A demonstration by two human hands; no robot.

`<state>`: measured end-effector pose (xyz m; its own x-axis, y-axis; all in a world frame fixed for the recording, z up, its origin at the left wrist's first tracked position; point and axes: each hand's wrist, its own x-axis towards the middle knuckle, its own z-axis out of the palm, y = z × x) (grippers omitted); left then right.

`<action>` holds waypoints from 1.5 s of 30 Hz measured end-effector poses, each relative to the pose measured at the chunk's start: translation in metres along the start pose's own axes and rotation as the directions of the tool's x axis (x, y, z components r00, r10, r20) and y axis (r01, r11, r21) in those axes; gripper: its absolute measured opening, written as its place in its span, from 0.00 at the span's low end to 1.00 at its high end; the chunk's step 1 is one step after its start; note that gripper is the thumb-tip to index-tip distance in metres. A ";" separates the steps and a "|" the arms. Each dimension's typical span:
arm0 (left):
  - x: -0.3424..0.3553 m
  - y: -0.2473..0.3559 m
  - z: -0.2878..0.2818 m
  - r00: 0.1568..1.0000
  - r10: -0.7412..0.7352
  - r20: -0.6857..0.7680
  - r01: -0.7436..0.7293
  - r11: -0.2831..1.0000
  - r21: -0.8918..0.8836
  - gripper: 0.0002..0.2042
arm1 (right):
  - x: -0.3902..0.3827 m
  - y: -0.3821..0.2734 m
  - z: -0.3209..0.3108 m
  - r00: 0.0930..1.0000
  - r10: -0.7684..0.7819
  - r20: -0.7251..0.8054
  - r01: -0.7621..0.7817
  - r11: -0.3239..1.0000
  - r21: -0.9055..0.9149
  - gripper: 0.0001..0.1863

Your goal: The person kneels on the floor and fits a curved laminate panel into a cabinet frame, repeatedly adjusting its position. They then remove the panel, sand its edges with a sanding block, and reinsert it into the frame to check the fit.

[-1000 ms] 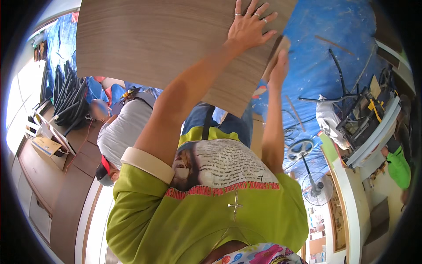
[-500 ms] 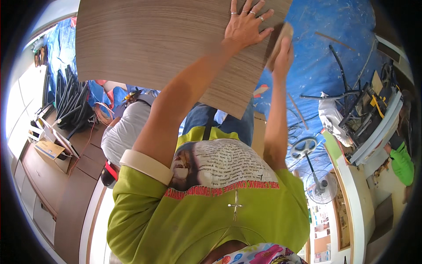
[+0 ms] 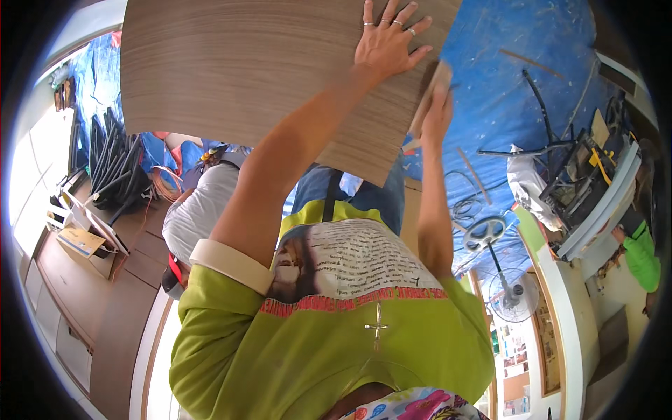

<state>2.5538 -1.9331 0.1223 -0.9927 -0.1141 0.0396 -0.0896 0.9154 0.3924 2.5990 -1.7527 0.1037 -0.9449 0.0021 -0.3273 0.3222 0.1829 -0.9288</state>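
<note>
1. Spreading the fingers [image 3: 405, 12] of our left hand [image 3: 385, 50] wide, we lay them flat on the wood-grain board [image 3: 238, 70], gripping nothing.
2. Our right hand [image 3: 435, 119] closes around a narrow tan block [image 3: 422, 112] beside the board's right edge; we cannot tell whether block and edge touch.
3. The board lies in front of us, its near corner by our jeans [image 3: 387, 203].
4. Beyond it, we see a blue tarp [image 3: 518, 42] at right and a co-worker [image 3: 201, 210] bending at left, near dark tubes [image 3: 115, 161].
</note>
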 end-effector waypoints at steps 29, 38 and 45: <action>0.000 0.000 0.009 1.000 -0.015 -0.006 0.015 1.000 0.021 0.31 | -0.014 0.006 -0.006 0.999 0.041 -0.014 -0.042 0.995 -0.089 0.33; -0.001 -0.004 0.024 0.984 0.087 -0.155 -0.027 0.935 0.353 0.30 | 0.065 0.006 0.007 0.996 -0.081 0.033 0.085 0.987 -0.139 0.29; 0.001 0.005 -0.002 1.000 0.004 -0.026 -0.004 1.000 -0.014 0.31 | 0.044 0.005 0.005 0.999 -0.051 0.003 0.052 0.998 -0.046 0.29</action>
<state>2.5526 -1.9294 0.1261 -0.9906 -0.1207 0.0649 -0.0843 0.9102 0.4055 2.5591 -1.7569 0.0832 -0.9601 -0.0099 -0.2795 0.2700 0.2282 -0.9354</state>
